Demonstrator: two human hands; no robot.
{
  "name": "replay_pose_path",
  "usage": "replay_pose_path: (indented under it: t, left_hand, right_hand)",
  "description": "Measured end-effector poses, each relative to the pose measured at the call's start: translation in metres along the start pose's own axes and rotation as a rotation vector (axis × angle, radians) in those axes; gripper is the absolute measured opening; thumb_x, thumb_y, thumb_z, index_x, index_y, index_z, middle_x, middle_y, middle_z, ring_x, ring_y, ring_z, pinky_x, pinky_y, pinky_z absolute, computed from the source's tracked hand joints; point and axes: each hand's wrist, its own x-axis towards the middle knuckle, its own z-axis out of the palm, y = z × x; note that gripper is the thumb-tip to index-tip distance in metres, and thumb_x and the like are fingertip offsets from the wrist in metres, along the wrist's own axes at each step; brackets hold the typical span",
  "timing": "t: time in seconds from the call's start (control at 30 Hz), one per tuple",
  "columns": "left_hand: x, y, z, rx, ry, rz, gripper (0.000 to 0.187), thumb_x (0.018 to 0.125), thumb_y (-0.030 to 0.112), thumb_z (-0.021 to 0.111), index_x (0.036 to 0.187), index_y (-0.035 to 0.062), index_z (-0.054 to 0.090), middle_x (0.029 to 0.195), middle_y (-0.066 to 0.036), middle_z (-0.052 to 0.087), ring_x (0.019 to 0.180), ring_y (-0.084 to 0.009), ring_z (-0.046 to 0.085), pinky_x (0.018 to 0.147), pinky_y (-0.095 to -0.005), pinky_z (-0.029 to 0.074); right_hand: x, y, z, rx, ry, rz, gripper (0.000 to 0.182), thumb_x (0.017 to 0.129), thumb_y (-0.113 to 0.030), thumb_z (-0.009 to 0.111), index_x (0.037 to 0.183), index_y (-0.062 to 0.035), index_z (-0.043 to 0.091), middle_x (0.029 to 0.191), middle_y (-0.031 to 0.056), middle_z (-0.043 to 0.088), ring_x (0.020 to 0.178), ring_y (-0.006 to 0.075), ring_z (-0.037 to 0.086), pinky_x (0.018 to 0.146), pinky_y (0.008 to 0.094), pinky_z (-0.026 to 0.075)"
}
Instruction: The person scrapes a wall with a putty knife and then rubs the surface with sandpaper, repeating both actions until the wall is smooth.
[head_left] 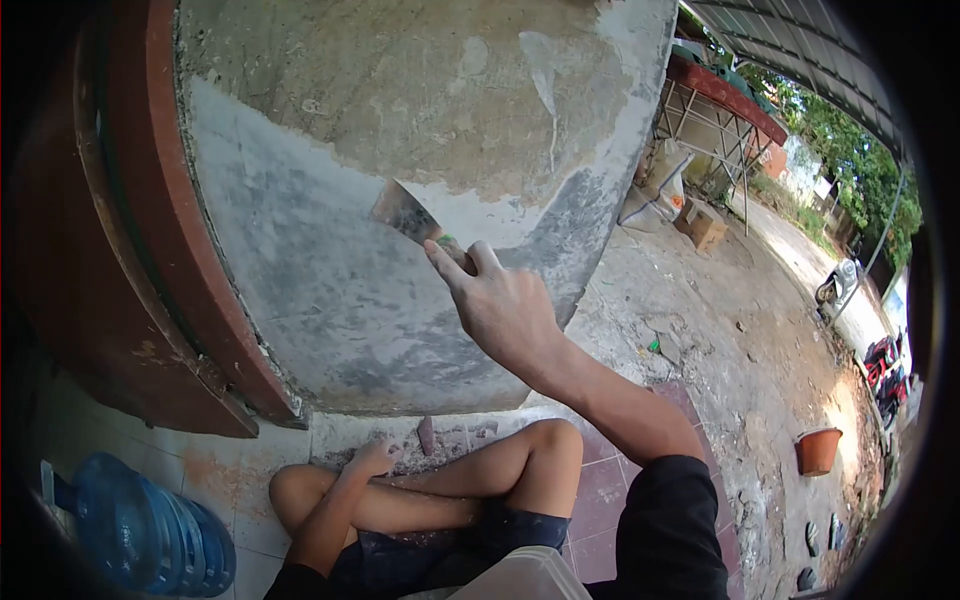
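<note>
my right hand is clamped on a scraper over the wall, about midway between the side edges; the scraper's long axis slants toward the upper left corner. my left hand, farther off, is below the bottom edge, finger spread unclear.

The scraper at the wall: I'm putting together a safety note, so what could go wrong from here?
The bare right hand grips the scraper with a fingertip close to the blade, so a slip might nick it or rub the knuckles on the wall.
Bits coming loose could drop onto the bare legs crossed below.
The blade is close to the rough upper patch, where an edge might catch.
</note>
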Motion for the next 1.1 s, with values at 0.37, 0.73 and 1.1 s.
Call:
replay_pose_path:
  t: [0.37, 0.73, 1.1]
  left_hand:
    - [-0.007, 0.001, 0.003, 0.018, 0.008, 0.01, 0.031, 0.09, 0.033, 0.06, 0.108, 0.0094, 0.07, 0.105, -0.015, 0.072, 0.1, -0.0331, 0.067, 0.087, -0.0418, 0.051]
    - [-0.003, 0.002, 0.008, -0.084, -0.014, 0.032, 0.03, 0.089, 0.034, 0.059, 0.104, 0.0106, 0.07, 0.098, -0.015, 0.072, 0.093, -0.0343, 0.068, 0.082, -0.0433, 0.053]
    - [-0.003, 0.008, 0.012, -0.048, 0.036, 0.051, 0.03, 0.089, 0.034, 0.059, 0.105, 0.0119, 0.071, 0.101, -0.015, 0.072, 0.098, -0.0353, 0.067, 0.086, -0.0448, 0.052]
  right_hand:
    - [-0.012, 0.008, -0.003, 0.003, -0.032, -0.01, 0.054, 0.083, -0.004, 0.058, 0.137, -0.0069, 0.052, 0.092, 0.0141, 0.055, 0.052, 0.0247, 0.062, 0.045, 0.0362, 0.052]
    - [0.014, -0.008, -0.003, -0.015, 0.062, -0.041, 0.052, 0.082, -0.002, 0.059, 0.134, -0.0064, 0.055, 0.091, 0.0138, 0.056, 0.051, 0.0249, 0.062, 0.046, 0.0348, 0.053]
    - [0.006, -0.008, -0.002, 0.025, 0.065, -0.063, 0.051, 0.083, -0.003, 0.058, 0.134, -0.0074, 0.056, 0.09, 0.0139, 0.056, 0.052, 0.0251, 0.062, 0.045, 0.0352, 0.052]
